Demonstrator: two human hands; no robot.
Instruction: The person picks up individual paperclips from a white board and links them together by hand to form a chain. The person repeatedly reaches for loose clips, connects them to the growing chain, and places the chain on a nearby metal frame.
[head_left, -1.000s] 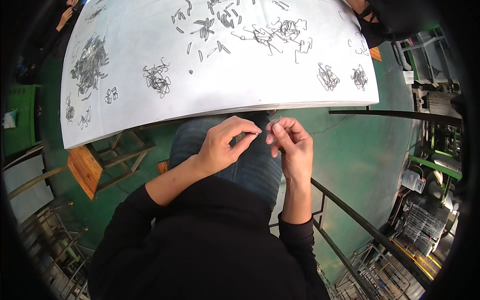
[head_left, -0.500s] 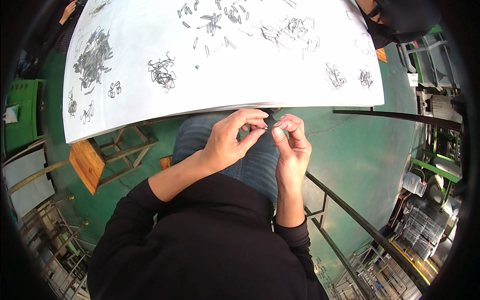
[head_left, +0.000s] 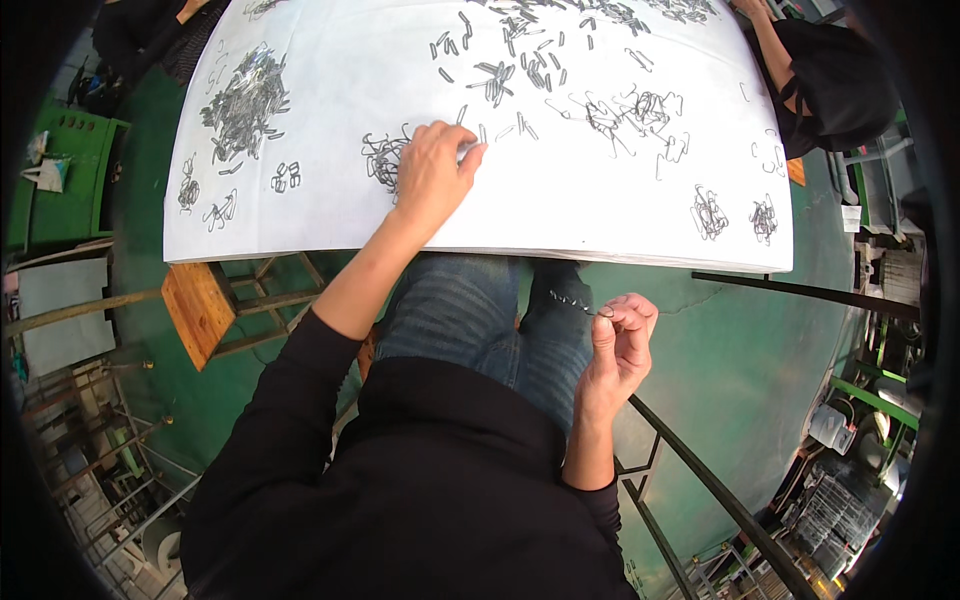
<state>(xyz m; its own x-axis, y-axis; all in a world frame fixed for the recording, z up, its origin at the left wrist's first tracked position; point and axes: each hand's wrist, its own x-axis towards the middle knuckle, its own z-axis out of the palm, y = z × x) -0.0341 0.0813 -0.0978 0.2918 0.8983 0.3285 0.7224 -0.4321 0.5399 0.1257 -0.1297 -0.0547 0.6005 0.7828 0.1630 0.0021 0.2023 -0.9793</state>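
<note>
My left hand (head_left: 433,172) is over the white tabletop (head_left: 340,225), at the right side of a pile of bent wire hooks (head_left: 381,162). Its thumb and forefinger curl toward each other; whatever is between the tips is too small or hidden. Above my right thigh, off the table's near edge, my right hand (head_left: 618,345) pinches a thin, shiny piece of metal (head_left: 570,300) between thumb and forefinger. That piece sticks out leftward from the fingertips and shows bright flecks along it.
Small dark metal links (head_left: 495,82) lie scattered across the far middle. A dense heap of metal pieces (head_left: 245,105) is at left, with tangled wire hooks (head_left: 640,112) at right. One person (head_left: 835,80) sits at the far right, another far left. A wooden stool (head_left: 200,315) stands below the table.
My hands were together over my lap. The left has moved forward onto the table, covering the spot of a small green bit. The right has stayed over my lap, still pinching. The view has shifted.
</note>
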